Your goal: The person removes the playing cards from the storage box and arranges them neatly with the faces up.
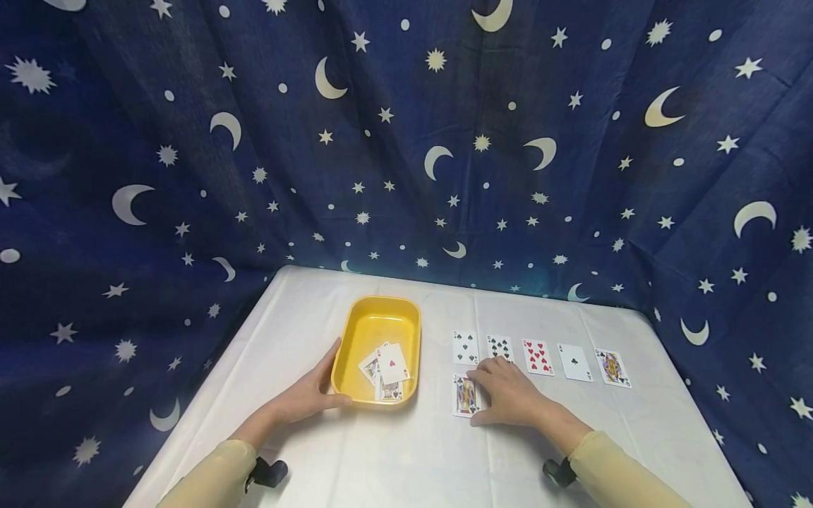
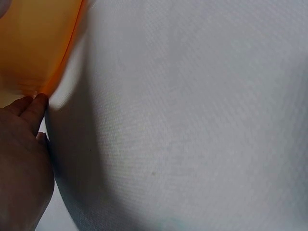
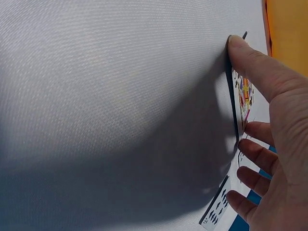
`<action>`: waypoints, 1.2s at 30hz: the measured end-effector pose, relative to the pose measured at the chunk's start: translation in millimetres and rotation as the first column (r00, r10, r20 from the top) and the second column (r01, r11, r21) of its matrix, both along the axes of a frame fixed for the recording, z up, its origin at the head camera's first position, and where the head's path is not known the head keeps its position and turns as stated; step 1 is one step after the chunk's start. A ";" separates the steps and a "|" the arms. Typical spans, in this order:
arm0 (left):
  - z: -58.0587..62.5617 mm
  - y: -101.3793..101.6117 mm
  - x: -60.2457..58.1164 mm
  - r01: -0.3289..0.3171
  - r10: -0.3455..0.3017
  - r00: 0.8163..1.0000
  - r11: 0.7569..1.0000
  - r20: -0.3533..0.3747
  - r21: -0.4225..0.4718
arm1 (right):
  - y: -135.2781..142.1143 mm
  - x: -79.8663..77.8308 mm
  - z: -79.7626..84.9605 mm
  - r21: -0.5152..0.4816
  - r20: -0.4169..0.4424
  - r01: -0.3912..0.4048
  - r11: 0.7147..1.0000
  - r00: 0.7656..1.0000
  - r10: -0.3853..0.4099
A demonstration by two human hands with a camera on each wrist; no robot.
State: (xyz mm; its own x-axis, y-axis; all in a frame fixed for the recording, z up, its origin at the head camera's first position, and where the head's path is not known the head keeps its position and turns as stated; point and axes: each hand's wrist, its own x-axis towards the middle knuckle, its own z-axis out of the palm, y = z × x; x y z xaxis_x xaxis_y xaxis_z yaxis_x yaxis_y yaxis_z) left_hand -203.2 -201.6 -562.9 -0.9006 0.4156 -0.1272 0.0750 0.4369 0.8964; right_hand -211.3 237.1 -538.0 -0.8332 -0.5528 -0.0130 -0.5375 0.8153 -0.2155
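Note:
My left hand [image 1: 307, 391] spreads around the near-left corner of a yellow plastic tray [image 1: 343, 353], fingers along its left side and thumb at the front. In the left wrist view, fingertips [image 2: 41, 101] touch the tray's rim. Inside lie several playing cards, an ace of hearts [image 1: 392, 363] on top of face cards. My right hand [image 1: 514, 398] holds a black-suited face card [image 1: 465, 395] by its edges, between thumb and fingers, at or just above the table. The right wrist view shows the thumb [image 3: 255, 62] at one end of that card; its exact rank is unclear.
Several face-up cards form a row behind my right hand: two spades cards at left, a hearts card [image 1: 538, 357], an ace of clubs [image 1: 575, 363] and a face card [image 1: 612, 367]. A white cloth [image 1: 406, 466] covers the table. A dark blue star-patterned curtain [image 1: 394, 155] hangs behind.

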 end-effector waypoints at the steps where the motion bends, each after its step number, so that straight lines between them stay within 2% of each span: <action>1: 0.1 0.1 0.1 0.002 -0.002 1.000 1.000 -0.003 0.006 | -0.1 0.0 0.0 -0.001 0.001 0.000 1.000 1.000 0.000; 20: 0.2 1.1 -0.3 -0.013 0.013 1.000 1.000 -0.010 -0.018 | 2.3 -2.5 0.2 0.007 -0.008 -0.008 1.000 1.000 0.008; 30: 0.0 0.9 -0.2 -0.017 0.017 1.000 0.999 -0.006 -0.032 | 4.5 -9.1 9.5 -0.025 -0.060 -0.021 0.999 0.998 0.019; 36: -0.4 1.6 0.3 -0.018 0.017 1.000 1.000 -0.013 -0.017 | -6.9 -17.3 20.7 -0.078 -0.065 0.001 0.997 0.998 -0.006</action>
